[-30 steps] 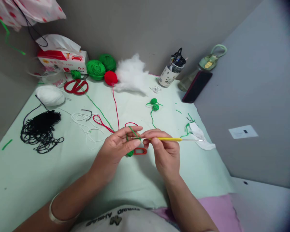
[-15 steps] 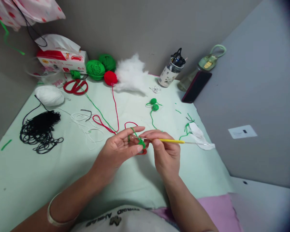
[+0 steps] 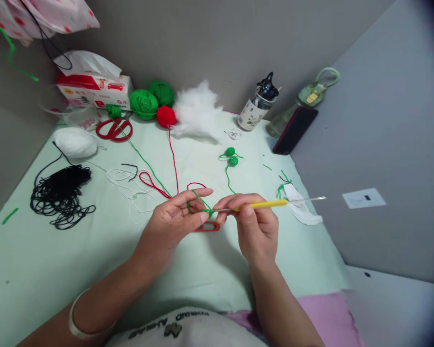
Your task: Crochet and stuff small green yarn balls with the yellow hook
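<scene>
Between thumb and fingers, my left hand point(image 3: 173, 217) pinches a small green crochet piece point(image 3: 210, 212). Green yarn point(image 3: 201, 198) runs over its raised index finger and around other fingers. My right hand point(image 3: 257, 224) is closed on the yellow handle of a crochet hook point(image 3: 265, 205). The hook's thin metal shaft reaches left to the green piece; its tip is too small to make out. Under the hands lies an orange-red loop-shaped object point(image 3: 211, 226), partly covered by the left hand. Two small green crocheted balls point(image 3: 232, 161) rest on the table beyond my hands.
At the back stand a tissue pack point(image 3: 94, 89), green yarn balls point(image 3: 143, 104), a red yarn ball point(image 3: 166, 116), white stuffing point(image 3: 197, 111), a pen jar point(image 3: 256, 108), a bottle point(image 3: 311, 94) and a phone point(image 3: 295, 130). Red scissors point(image 3: 115, 130), white yarn point(image 3: 75, 142) and black cord point(image 3: 61, 193) lie left.
My right hand has moved right and slightly down with the crochet hook, drawing its tip back from the left fingers. The left hand's fingers have shifted slightly left, baring more of the orange-red object.
</scene>
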The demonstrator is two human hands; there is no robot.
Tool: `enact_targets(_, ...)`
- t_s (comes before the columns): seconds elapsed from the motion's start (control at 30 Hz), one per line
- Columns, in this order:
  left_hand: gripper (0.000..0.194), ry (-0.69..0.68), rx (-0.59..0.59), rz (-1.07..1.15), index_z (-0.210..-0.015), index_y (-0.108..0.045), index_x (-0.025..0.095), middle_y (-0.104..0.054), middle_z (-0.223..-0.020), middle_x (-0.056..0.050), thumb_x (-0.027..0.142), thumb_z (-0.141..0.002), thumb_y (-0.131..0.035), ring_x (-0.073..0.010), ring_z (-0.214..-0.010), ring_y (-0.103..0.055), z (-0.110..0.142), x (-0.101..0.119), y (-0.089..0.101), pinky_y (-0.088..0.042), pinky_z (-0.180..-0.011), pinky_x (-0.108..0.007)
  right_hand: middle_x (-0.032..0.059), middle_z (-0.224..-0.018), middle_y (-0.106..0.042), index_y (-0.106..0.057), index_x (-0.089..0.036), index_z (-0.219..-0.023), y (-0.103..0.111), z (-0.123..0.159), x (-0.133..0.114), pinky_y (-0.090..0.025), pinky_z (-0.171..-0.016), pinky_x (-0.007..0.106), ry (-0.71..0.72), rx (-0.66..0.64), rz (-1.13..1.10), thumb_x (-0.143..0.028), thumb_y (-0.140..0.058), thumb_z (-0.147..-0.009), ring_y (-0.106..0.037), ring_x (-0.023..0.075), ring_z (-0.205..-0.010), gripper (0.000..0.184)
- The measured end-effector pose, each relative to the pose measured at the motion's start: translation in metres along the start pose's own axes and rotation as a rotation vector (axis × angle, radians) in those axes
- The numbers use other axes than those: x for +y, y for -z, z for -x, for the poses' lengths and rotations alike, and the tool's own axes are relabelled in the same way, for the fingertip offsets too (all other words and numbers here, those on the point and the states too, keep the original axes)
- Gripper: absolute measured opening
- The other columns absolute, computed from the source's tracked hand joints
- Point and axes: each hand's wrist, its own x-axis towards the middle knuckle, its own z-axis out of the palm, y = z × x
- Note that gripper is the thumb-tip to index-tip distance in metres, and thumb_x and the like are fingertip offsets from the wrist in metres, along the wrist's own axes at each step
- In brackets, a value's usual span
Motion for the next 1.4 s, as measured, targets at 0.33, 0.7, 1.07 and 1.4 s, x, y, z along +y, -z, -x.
enact_targets(0.33, 0.045, -0.036, 0.095, -0.033, -0.121, -0.076, 0.029, -0.059, -0.082, 0.005, 0.017, -0.078, -0.082, -0.0083, -0.075, -0.059, 0.005, 0.001, -0.007, -0.053, -0.068, -0.016, 0.0050, -0.111, -0.078, -0.068, -0.032, -0.128, 0.001, 0.011, 0.004, -0.062, -0.073, 0.030, 0.514, -0.152, 0.815, -0.016, -0.060, -0.098, -0.075, 0.0190, -0.092, 0.035)
enact_targets(0.7, 0.040, 0.175, -0.061, 0.236, -0.122, -0.075, 0.024, -0.070, -0.083, 0.001, 0.022, -0.082, -0.080, -0.0152, -0.084, -0.071, -0.002, 0.001, -0.002, -0.055, -0.086, -0.029, 0.0046, -0.091, -0.072, -0.078, -0.027, -0.101, -0.006, 0.001, 0.001, -0.060, -0.061, 0.031, 0.102, 0.119, 0.174, -0.023, -0.057, -0.102, -0.067, 0.0158, -0.072, 0.021)
enact_targets(1.07, 0.036, 0.145, -0.022, 0.196, -0.119, -0.076, 0.024, -0.072, -0.086, 0.001, 0.023, -0.083, -0.081, -0.0123, -0.082, -0.067, -0.002, -0.001, -0.005, -0.052, -0.083, -0.024, 0.0076, -0.112, -0.075, -0.077, -0.033, -0.117, -0.008, 0.010, 0.003, -0.063, -0.076, 0.036, 0.329, -0.056, 0.700, -0.013, -0.063, -0.096, -0.072, 0.0216, -0.098, 0.032)
enact_targets(1.4, 0.029, 0.123, -0.046, 0.167, -0.110, -0.078, 0.023, -0.074, -0.093, -0.001, 0.023, -0.081, -0.081, -0.0186, -0.091, -0.071, -0.004, -0.001, -0.004, -0.056, -0.087, -0.032, 0.0053, -0.094, -0.075, -0.079, -0.026, -0.098, -0.003, -0.003, 0.005, -0.059, -0.064, 0.033, -0.002, 0.056, 0.140, -0.030, -0.065, -0.098, -0.067, 0.0166, -0.074, 0.015)
